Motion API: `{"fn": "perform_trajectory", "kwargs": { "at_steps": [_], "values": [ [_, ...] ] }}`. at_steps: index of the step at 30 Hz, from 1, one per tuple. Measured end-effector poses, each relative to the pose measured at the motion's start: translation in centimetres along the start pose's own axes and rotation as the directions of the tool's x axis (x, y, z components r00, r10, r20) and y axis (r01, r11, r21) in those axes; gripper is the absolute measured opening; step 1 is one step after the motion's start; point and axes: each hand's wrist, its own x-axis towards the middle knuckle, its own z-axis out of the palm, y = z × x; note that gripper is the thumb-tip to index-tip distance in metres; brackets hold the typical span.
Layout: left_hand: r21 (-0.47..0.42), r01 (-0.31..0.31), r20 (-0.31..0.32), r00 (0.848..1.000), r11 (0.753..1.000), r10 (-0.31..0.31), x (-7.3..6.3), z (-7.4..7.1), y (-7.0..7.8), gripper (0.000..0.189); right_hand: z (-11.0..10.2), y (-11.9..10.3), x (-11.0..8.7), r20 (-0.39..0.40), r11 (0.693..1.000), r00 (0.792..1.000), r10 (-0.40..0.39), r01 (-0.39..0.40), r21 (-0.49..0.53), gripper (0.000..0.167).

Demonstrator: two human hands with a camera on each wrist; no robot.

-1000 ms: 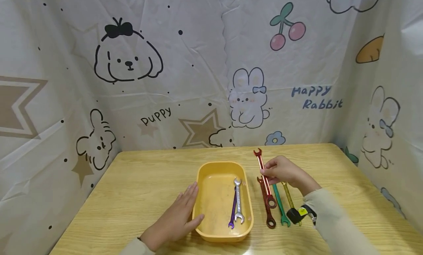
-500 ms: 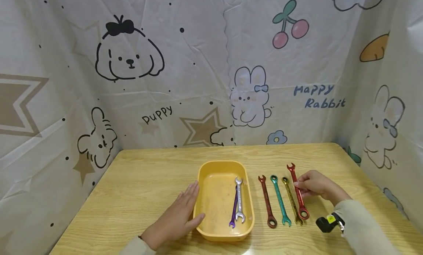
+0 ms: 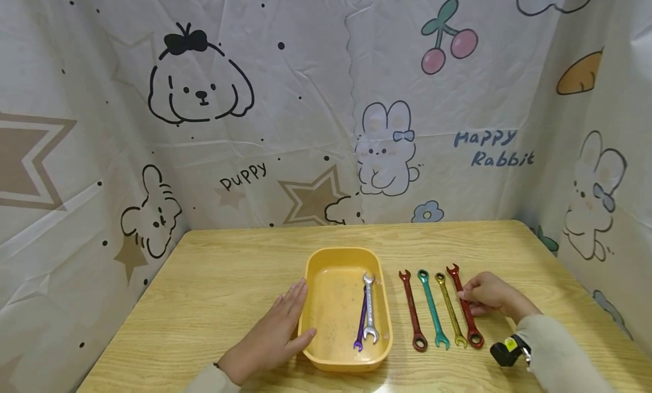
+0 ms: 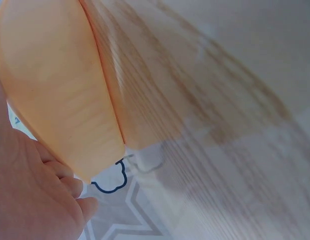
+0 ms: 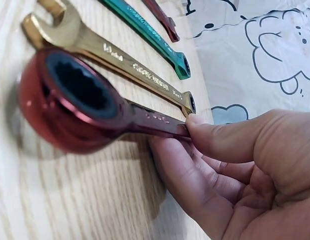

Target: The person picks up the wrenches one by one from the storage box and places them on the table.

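On wood-grain worktop (image 3: 239, 268), R hand (image 3: 494, 297) pinches far-R red metal wrench (image 3: 467, 314); L hand (image 3: 270, 330), outstretched, touches rect. yellow plastic tub (image 3: 346, 367).

The tray (image 3: 328, 319) stands on the bench (image 3: 239, 268) at lower centre of the frame, left fingers (image 3: 294, 300) against its left side. In it, toward the right wall, one wrench (image 3: 369, 314) lies just beside another wrench (image 3: 360, 323). Right of the tray, three wrenches (image 3: 432, 308) form a row; beyond them, right fingers (image 5: 222, 137) pinch a fourth wrench (image 3: 466, 308). The cloth (image 3: 300, 64) hangs behind.
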Motion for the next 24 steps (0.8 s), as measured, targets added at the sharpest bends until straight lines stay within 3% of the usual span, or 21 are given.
{"fn": "perform_trajectory", "kwargs": {
  "at_steps": [24],
  "values": [
    [0.004, -0.001, 0.001, 1.0, 1.0, 0.001, 0.0, -0.1, 0.1, 0.08, 0.2, -1.1, -0.5, -0.098, 0.976, 0.995, 0.009, -0.03, -0.215, 0.017]
  ]
}}
